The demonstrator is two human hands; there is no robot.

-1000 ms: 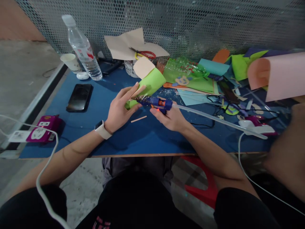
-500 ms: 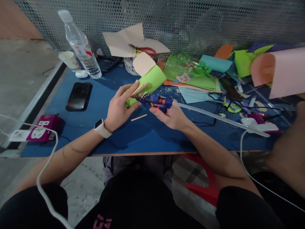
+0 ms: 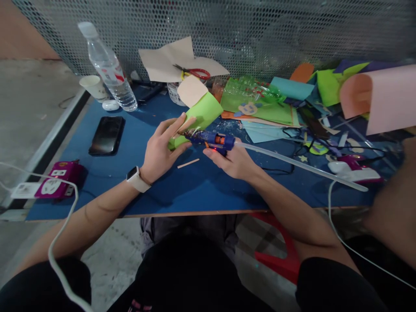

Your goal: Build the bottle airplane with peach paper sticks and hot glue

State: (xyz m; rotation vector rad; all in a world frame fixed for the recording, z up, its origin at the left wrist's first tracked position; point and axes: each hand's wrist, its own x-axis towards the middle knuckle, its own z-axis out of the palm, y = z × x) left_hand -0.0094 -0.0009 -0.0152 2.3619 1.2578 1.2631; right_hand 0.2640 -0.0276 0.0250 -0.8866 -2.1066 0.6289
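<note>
My left hand point(image 3: 164, 149) is closed around a rolled green paper craft point(image 3: 208, 110) with a rounded beige paper piece point(image 3: 192, 91) at its upper end. In my right hand point(image 3: 235, 158) is a blue hot glue gun point(image 3: 214, 138), its red light lit and a long clear glue stick point(image 3: 299, 166) sticking out of its back. The gun's nozzle reaches to the lower part of the green paper, near my left fingers; the exact contact spot is hidden. Below them on the blue table point(image 3: 201, 190) lies a thin wooden stick point(image 3: 188, 163).
To the left are a phone point(image 3: 106, 135), a water bottle point(image 3: 112, 71), a paper cup point(image 3: 93, 86) and a purple power adapter point(image 3: 58, 180) with a white cable. Scissors point(image 3: 195, 73) and coloured paper scraps point(image 3: 292, 89) line the back. Another person's arm point(image 3: 394, 199) is at the right edge.
The whole view has shifted slightly. My hands, the green paper craft and the glue gun keep nearly the same positions relative to each other.
</note>
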